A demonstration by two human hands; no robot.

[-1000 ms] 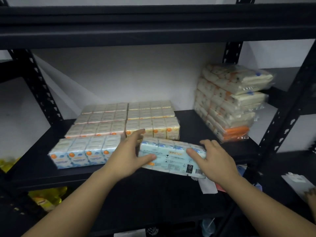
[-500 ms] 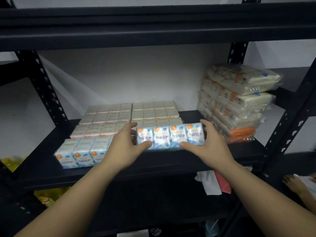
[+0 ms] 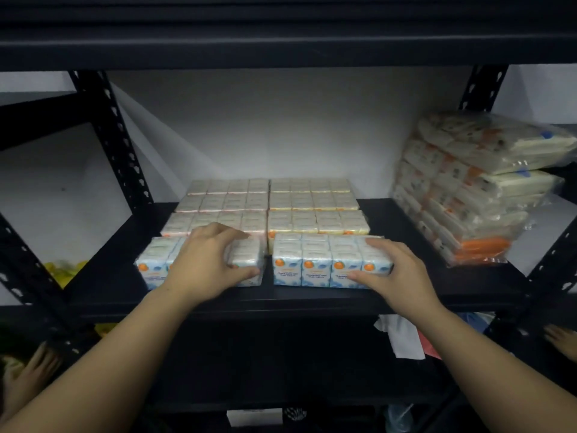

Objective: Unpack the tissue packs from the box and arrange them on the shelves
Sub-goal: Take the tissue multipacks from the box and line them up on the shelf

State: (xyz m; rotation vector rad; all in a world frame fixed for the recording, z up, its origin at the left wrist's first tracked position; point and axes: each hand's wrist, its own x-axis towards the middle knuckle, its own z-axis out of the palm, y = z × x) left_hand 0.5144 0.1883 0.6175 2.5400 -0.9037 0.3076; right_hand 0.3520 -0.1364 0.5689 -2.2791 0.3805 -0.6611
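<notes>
Head view: right front pack now set down upright on shelf, was tilted; right hand grips it, left hand grips left front pack. Front row filled.

Blue-fronted tissue packs, upright, front of black shelf, rows behind

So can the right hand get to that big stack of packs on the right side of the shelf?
Probably yes. The right hand rests on the front right tissue pack, and only bare shelf lies between it and the wrapped stack. Nothing stands in the way.
</notes>
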